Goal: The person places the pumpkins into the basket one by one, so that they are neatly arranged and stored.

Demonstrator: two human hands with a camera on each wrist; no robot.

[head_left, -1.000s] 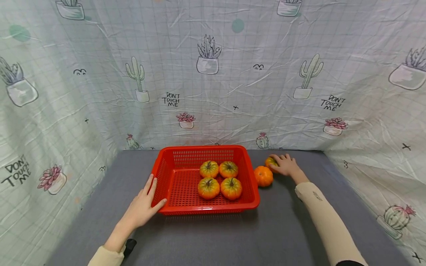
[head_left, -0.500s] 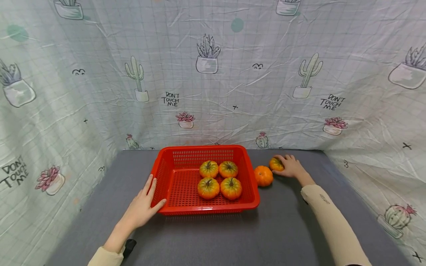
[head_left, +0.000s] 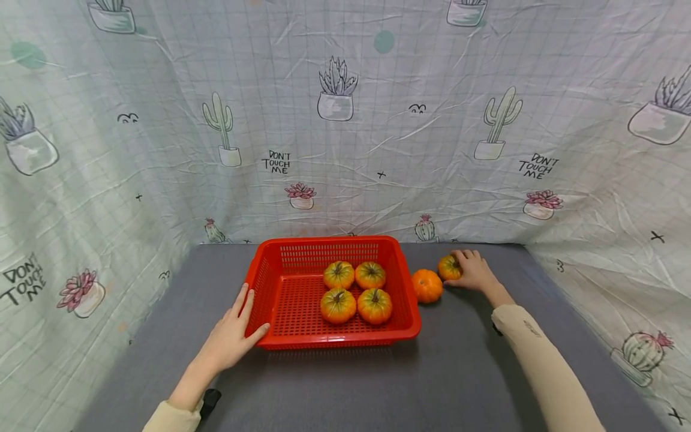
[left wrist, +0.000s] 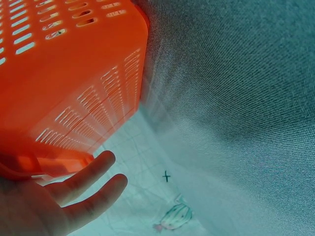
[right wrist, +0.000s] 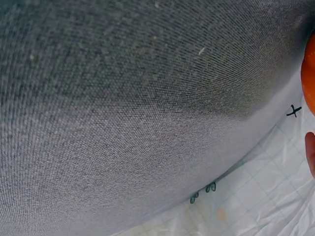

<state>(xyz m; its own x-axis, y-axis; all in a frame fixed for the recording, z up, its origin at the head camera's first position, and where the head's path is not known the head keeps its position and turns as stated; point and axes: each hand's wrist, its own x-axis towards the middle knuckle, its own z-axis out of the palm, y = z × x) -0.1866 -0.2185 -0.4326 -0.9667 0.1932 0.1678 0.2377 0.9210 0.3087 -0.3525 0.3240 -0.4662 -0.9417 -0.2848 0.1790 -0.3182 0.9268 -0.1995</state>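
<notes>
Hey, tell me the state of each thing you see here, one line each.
Red basket: upright, partly filled.
Four pumpkins: inside basket, stems up.
Orange pumpkin: outside basket, no stem showing.
Far pumpkin: gripped by right hand.
Left hand: on basket's left rim.
Backdrop: creased.

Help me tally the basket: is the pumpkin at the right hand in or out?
Out: the pumpkin at the right hand is wholly right of the red basket.

"DON'T TOUCH ME" (head_left: 279, 162) — three times, on the patterned cloth (head_left: 378, 135).
</notes>
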